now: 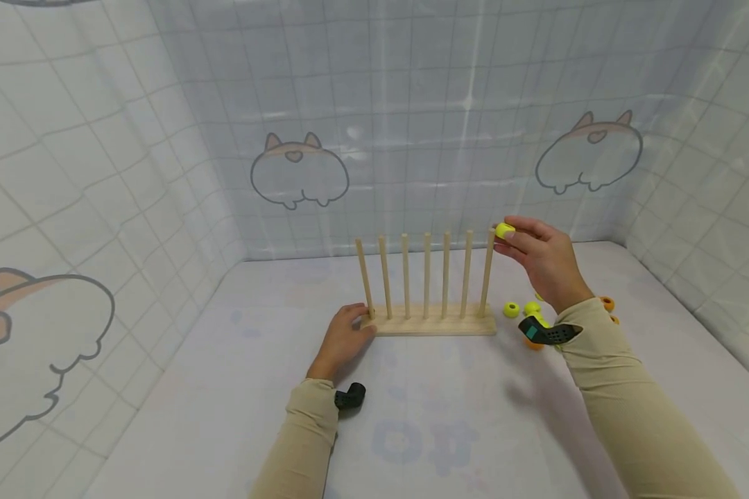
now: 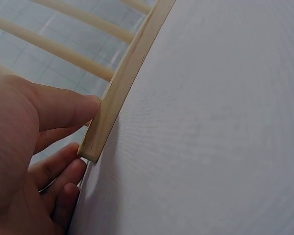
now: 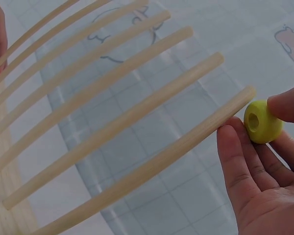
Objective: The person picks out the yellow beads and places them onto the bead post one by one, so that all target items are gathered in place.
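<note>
A wooden peg rack (image 1: 433, 326) stands upright on the table, several bare dowels rising from its flat base. My left hand (image 1: 345, 339) grips the left end of that base, thumb (image 2: 71, 108) on the near edge and fingers around the back. At the top of the rightmost dowel (image 3: 152, 159), my right hand (image 1: 539, 253) pinches a yellow bead (image 3: 263, 122) between thumb and fingers. The bead's hole (image 3: 253, 122) faces the dowel tip, just beside it. One fingertip (image 3: 229, 132) of the right hand is right at the dowel, below its tip.
More yellow beads (image 1: 511, 310) lie on the table right of the rack, partly hidden under the right wrist. Orange beads (image 1: 607, 303) lie among and beyond them. Tile-patterned sheets (image 1: 412, 138) with cartoon drawings enclose the table at the back and sides.
</note>
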The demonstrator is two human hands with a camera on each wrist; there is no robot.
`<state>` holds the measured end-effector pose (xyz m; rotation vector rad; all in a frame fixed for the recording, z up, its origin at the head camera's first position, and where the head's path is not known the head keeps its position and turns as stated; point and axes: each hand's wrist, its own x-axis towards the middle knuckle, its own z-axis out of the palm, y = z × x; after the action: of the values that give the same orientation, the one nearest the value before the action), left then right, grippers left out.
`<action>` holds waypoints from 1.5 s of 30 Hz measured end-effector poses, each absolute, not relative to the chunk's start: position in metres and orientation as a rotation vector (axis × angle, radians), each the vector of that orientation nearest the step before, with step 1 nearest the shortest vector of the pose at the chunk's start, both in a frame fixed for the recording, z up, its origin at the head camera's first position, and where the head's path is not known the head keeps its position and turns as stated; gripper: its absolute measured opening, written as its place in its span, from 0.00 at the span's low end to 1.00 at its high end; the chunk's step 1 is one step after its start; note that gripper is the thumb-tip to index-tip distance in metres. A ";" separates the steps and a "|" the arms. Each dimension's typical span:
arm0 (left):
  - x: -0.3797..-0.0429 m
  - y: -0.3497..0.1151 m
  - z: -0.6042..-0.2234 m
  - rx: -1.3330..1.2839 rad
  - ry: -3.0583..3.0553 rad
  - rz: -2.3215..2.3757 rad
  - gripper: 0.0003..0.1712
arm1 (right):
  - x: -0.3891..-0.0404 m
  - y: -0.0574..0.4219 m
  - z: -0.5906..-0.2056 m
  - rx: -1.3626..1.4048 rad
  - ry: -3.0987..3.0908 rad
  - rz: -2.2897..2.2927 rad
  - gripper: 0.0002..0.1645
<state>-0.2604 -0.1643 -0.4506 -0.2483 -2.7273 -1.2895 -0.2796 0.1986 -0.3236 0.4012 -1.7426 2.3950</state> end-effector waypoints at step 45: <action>-0.264 -0.166 -0.451 -0.219 -2.756 -1.283 0.26 | -0.284 0.191 -0.310 0.503 -1.791 2.271 0.21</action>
<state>-0.2639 -0.1665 -0.4514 -0.2195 -2.7557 -1.2834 -0.2845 0.1906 -0.3101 0.5028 -1.7906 2.2713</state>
